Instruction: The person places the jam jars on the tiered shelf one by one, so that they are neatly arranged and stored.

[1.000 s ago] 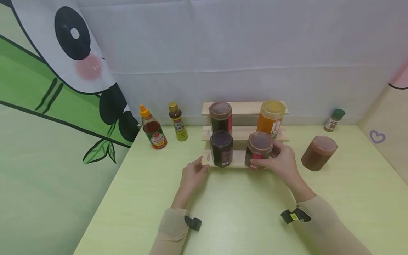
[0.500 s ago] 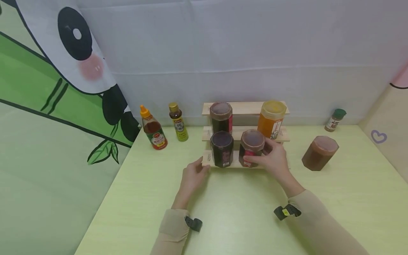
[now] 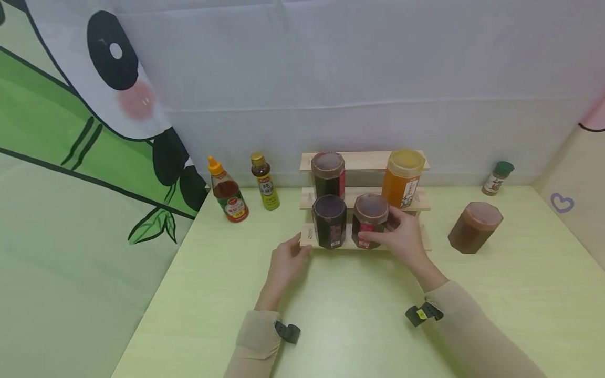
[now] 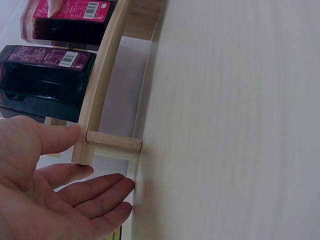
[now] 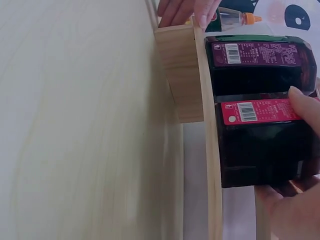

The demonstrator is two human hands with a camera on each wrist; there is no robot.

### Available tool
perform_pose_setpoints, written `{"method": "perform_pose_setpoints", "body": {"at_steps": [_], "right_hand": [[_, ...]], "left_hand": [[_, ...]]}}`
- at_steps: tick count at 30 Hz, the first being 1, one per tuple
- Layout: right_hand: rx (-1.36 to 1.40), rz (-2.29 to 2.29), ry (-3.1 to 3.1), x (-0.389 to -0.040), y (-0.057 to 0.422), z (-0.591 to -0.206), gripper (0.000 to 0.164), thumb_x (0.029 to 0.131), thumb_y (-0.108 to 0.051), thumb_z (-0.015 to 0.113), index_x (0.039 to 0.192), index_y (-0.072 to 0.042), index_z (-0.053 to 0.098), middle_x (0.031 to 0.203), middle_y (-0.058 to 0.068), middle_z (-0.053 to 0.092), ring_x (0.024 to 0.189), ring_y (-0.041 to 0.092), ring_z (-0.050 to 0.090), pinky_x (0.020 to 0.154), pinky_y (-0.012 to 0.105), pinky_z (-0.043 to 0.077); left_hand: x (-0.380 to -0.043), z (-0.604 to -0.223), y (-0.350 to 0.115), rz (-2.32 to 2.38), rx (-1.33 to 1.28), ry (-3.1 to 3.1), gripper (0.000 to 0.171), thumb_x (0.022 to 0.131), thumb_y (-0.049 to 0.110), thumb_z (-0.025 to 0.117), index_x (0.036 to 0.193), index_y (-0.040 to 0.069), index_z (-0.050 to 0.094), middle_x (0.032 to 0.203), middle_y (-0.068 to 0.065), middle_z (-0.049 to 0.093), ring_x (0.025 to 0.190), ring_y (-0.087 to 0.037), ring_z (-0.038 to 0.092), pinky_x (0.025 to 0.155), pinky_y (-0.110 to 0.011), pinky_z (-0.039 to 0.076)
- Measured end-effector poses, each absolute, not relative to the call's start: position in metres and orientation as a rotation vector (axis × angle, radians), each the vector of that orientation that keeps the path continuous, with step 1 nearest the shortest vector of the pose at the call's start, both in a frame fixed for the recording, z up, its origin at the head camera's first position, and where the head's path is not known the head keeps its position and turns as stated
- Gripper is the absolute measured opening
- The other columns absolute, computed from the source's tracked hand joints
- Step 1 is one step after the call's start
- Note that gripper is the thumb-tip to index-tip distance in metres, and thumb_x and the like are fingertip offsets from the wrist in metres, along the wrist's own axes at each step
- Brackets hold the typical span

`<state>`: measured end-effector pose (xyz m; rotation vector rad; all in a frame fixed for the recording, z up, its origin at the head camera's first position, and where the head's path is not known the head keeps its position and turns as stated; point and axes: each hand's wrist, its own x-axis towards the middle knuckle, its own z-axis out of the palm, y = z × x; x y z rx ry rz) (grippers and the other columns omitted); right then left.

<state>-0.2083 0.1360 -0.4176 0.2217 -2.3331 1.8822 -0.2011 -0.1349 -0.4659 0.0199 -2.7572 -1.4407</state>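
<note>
A tiered wooden rack (image 3: 361,197) stands at the back of the table. My left hand (image 3: 287,262) holds the left end of its lowest shelf, thumb and forefinger on either side of the board in the left wrist view. My right hand (image 3: 402,239) grips a dark jar with a red label (image 5: 265,145) between thumb and fingers; the jar is upright on the lowest shelf. To its left, a small gap away, is a dark jar with a purple label (image 3: 329,223). Behind them are another dark jar (image 3: 327,170) and an amber honey jar (image 3: 402,178) with a yellow lid.
Left of the rack stand an orange-capped sauce bottle (image 3: 228,191) and a gold-capped bottle (image 3: 266,181). To the right are a brown jar (image 3: 474,228) and a small green-capped shaker (image 3: 497,178). A white cloth (image 3: 283,63) hangs behind the table.
My right hand has slid the red-labelled jar left along the lowest shelf, closer to the purple-labelled one. My left hand stays at the shelf's end.
</note>
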Motion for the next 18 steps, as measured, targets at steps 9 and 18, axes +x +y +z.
{"method": "perform_pose_setpoints", "body": {"at_steps": [9, 18], "right_hand": [[0.223, 1.851, -2.373, -0.206, 0.140, -0.418, 0.087, 0.065, -0.026, 0.090, 0.137, -0.001, 0.048, 0.135, 0.015, 0.051, 0.124, 0.024, 0.048, 0.100, 0.032, 0.041], [0.256, 1.786, -2.394, -0.198, 0.158, -0.418, 0.077, 0.070, -0.028, 0.086, 0.136, -0.006, 0.052, 0.131, 0.010, 0.056, 0.121, 0.023, 0.051, 0.101, 0.039, 0.040]], "left_hand": [[-0.202, -0.467, -0.135, -1.438, 0.016, -2.757, 0.053, 0.092, 0.029, 0.065, 0.137, 0.004, 0.050, 0.119, -0.013, 0.064, 0.108, -0.024, 0.061, 0.092, -0.038, 0.048], [-0.202, -0.468, -0.136, -1.501, -0.010, -2.738, 0.054, 0.093, 0.029, 0.065, 0.138, 0.003, 0.048, 0.117, -0.013, 0.065, 0.104, -0.023, 0.063, 0.088, -0.036, 0.051]]}}
